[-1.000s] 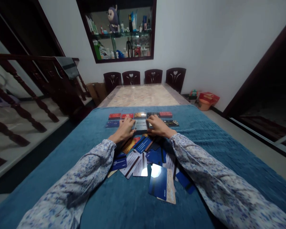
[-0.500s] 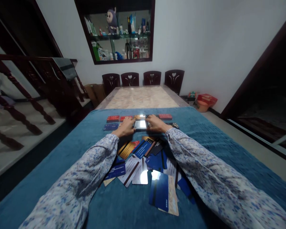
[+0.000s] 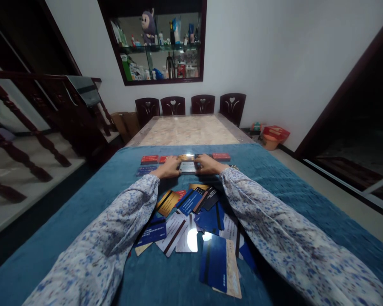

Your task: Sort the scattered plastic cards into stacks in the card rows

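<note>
Silver-grey rectangular plastic card stack (image 3: 188, 167), just before the glossy gold card stack (image 3: 187, 157), is gripped at its sides by the left hand (image 3: 168, 167) and right hand (image 3: 208, 165); I judge uneven pressure could skew it. My feed shows more loose gold striped card (image 3: 167, 203) than 1 second ago.

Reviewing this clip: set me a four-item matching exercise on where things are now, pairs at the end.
1. silvery card stack
2. loose cards
3. plush toy
4. orange bucket

A. on a glass shelf
B. between left hand and right hand
C. right of the table
D. on blue cloth, between the sleeves

Pairs: 1-B, 2-D, 3-A, 4-C
</note>
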Motion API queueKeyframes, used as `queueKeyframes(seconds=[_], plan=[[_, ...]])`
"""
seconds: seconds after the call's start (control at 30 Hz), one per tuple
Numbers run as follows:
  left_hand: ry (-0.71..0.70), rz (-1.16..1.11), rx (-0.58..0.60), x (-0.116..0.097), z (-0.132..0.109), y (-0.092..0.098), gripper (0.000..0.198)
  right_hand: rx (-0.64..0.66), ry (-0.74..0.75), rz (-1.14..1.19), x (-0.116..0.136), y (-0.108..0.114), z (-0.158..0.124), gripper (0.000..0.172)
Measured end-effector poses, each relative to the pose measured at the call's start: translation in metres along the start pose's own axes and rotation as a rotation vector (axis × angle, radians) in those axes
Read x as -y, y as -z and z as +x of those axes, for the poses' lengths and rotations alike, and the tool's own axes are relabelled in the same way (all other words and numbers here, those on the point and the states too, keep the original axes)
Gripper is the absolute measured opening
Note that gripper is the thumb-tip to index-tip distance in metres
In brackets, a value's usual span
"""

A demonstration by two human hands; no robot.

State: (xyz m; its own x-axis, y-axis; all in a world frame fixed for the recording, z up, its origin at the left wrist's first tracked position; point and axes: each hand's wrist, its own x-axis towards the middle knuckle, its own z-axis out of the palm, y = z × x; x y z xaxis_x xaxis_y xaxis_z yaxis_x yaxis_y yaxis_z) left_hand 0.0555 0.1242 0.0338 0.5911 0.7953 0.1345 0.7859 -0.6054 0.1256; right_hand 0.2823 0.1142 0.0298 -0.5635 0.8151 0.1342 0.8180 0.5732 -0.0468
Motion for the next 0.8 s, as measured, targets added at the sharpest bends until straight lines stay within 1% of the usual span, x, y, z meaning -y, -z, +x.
queueKeyframes(seconds=[0.1,0.23,0.3,0.53,0.67,0.8], plan=[[-0.01,-0.006,0.017,-0.0004,0.0006,0.0022,0.012,0.038,0.004,-0.015,0.0003,0.0012,0.0023,0.025],[-0.016,0.051,0.077,-0.0001,0.0009,0.0026,0.008,0.082,0.015,-0.005,0.0008,0.0028,0.0043,0.02],[-0.008,0.057,0.095,0.0007,0.0009,0.0023,0.009,0.081,0.022,0.014,0.001,0.0034,0.004,0.019],[-0.019,0.0,0.093,0.0039,-0.0001,0.0031,0.011,0.07,0.058,0.05,0.0009,0.0062,0.0007,0.017],[-0.018,0.001,0.091,0.0039,-0.0005,0.0034,0.011,0.074,0.066,0.045,0.0012,0.0063,0.0011,0.015],[-0.033,0.015,0.114,0.0033,-0.0005,0.0045,0.011,0.075,0.073,0.04,0.0022,0.0058,0.0012,0.014]])
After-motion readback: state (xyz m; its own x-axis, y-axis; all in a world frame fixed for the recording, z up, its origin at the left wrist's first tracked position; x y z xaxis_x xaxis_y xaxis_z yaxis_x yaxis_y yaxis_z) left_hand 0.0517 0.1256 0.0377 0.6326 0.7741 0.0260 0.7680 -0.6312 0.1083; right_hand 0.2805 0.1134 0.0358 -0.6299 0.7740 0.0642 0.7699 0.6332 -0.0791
